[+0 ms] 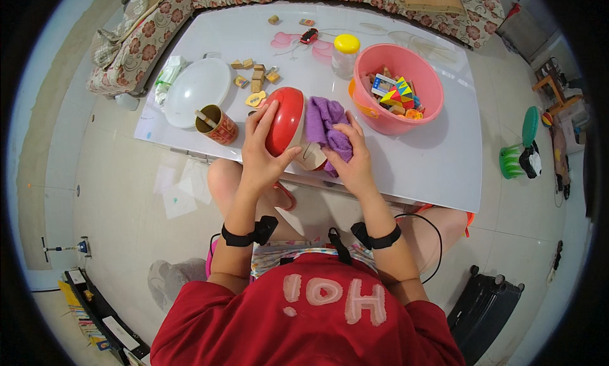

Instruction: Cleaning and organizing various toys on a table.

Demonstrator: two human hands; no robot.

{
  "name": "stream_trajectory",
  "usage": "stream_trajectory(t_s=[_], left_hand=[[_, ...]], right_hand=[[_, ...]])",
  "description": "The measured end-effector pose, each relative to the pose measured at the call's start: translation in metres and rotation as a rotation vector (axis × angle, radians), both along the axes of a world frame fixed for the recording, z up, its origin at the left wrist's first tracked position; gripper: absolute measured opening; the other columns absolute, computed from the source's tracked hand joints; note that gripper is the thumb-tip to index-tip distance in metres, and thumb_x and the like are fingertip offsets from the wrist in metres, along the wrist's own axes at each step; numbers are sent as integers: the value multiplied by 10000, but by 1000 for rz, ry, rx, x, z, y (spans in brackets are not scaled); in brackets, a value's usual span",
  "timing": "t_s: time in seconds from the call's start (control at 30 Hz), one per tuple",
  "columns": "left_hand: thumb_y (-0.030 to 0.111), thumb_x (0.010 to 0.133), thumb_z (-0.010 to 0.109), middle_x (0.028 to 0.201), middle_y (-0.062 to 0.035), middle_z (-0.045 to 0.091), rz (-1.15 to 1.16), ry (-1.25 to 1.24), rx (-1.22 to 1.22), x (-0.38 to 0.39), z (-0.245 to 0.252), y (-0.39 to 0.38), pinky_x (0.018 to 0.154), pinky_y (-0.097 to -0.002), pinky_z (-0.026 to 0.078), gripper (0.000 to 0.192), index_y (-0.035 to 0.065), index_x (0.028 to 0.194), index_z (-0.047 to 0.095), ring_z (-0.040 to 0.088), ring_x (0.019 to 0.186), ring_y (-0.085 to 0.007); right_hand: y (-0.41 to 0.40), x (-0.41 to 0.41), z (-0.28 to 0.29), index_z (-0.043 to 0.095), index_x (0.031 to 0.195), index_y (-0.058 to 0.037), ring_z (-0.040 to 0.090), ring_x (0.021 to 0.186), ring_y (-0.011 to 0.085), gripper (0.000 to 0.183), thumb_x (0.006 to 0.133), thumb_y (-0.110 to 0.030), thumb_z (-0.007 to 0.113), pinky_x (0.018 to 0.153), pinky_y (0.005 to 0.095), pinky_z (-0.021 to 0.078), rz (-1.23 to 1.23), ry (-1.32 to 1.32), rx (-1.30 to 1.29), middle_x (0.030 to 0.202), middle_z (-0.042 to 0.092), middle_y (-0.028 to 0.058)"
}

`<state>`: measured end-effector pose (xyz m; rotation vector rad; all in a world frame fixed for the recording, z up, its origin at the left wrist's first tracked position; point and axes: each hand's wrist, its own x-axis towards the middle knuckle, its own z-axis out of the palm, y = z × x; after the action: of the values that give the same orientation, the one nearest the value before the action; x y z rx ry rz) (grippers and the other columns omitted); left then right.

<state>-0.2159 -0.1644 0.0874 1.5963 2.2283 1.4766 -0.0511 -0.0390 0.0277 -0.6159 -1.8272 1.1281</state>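
Observation:
My left hand (261,152) grips a red-and-white rounded container (288,121), tilted over the front part of the white table (428,175). In my right hand (353,159) is a bunched purple cloth (328,123), held against or close to the container's white side; whether they touch is hard to tell. The container's underside is mostly hidden. Left of my left hand stands a patterned cup (222,128) with a stick-like thing in it. Beyond my right hand is a pink bucket (430,87) holding toys, among them a multicoloured puzzle toy (400,94).
A clear jar with a yellow lid (346,44) stands beside the bucket. Small wooden blocks (257,78), a translucent white lid (197,92) and a red toy car (309,36) lie on the table. A black suitcase (485,313) is on the floor at right.

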Motion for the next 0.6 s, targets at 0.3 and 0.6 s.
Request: stream_trajectory(t_s=[0.3,0.6], left_hand=[[243,691,867,1298,-123,471,-35,-167,49,-11,-14,7,1011,-375,465,930,125,1497,419,529,1186,-265],[128,677,867,1365,-143,474,-98,-252,22,-4,-32,0,1066,-384,436,938,96,1494,407,506,1268,-292]], right_hand=[[-2,-21,17,566,1203,-53,547,1187,383,449,775,-43,703,1005,439,440,-212,-53,120,1237,579,196],[16,8,14,563,1215,-7,626,1015,236,342,932,-175,654,916,365,481,-397,181,-131,1097,657,156]])
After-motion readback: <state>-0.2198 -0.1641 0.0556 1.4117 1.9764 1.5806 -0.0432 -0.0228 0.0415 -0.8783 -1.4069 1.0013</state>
